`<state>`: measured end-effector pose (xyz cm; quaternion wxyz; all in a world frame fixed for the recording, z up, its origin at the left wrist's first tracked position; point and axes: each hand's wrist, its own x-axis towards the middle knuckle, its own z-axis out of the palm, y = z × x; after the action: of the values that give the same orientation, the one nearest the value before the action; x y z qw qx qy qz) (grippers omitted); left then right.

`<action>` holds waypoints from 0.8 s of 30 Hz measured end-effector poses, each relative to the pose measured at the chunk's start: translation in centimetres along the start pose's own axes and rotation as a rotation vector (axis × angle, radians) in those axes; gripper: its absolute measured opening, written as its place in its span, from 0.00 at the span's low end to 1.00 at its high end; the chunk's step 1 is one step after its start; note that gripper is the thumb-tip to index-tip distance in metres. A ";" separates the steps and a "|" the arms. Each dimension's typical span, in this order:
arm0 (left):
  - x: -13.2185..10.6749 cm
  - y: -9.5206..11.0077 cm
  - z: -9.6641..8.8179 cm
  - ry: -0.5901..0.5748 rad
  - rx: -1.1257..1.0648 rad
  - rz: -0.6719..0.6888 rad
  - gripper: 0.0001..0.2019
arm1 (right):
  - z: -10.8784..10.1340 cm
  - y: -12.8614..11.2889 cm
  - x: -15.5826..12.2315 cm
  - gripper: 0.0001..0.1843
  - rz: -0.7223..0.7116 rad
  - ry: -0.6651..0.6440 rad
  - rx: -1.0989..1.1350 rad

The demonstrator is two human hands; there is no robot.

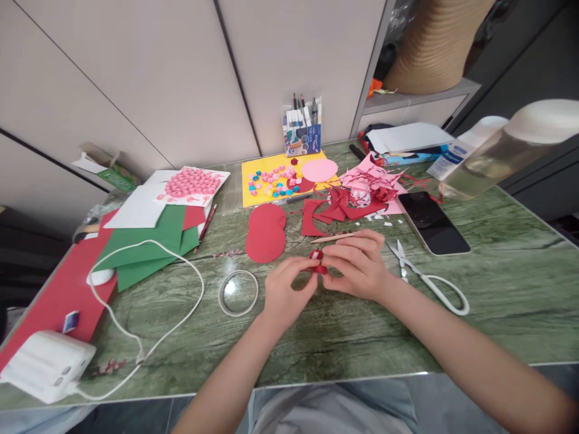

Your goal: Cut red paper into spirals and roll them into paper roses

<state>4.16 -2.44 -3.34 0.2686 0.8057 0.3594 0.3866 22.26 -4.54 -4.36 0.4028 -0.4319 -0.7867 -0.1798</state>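
Note:
Both hands meet over the middle of the green marble table. My left hand and my right hand pinch a small rolled red paper strip between their fingertips. A thin wooden stick lies just behind my right hand. White-handled scissors rest to the right of my right wrist. Two overlapping red paper circles lie behind my left hand.
A roll of clear tape sits left of my hands. A phone, red paper scraps, a yellow sheet with small coloured rolls, green and red paper, a white power bank with cable, a marker box and a clear bottle surround them.

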 end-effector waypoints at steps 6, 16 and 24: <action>0.0 0.1 -0.3 -0.006 -0.110 -0.007 0.10 | -0.4 0.2 -0.5 0.13 0.061 -0.016 0.004; -0.4 0.1 0.2 0.108 -0.167 0.117 0.13 | -1.0 0.0 0.0 0.12 -0.007 0.091 0.031; -0.6 1.0 0.6 0.054 -0.713 -0.307 0.13 | -0.8 0.0 0.3 0.12 -0.003 0.139 0.016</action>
<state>4.74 -3.60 -3.21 0.5770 0.5882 0.3257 0.4637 22.55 -4.87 -3.60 0.4595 -0.4138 -0.7591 -0.2036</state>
